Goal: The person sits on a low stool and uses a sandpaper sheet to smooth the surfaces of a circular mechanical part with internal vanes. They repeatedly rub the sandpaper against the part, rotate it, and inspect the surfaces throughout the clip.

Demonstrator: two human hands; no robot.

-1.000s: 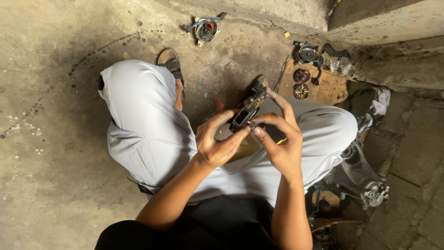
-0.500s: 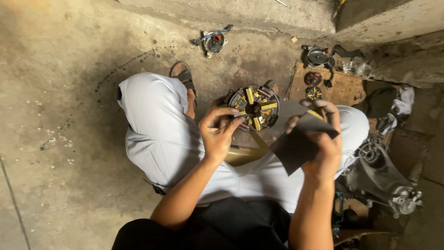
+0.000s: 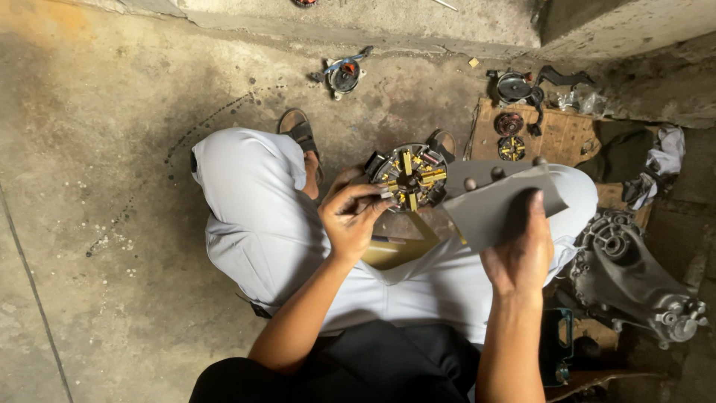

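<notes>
The left hand (image 3: 350, 216) has its grip closed on the edge of the round coil plate (image 3: 410, 177), held above the knees. The right hand (image 3: 518, 257) pinches a grey abrasive sheet (image 3: 496, 205) just beside it. The step looks like cleaning; next the 2 must meet flat.

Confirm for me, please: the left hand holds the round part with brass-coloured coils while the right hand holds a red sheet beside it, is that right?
Not quite: the sheet is grey, not red, as the head view shows. The rest stands: the left hand holds the round part with brass-coloured coils, and the right hand holds the sheet beside it.
</notes>
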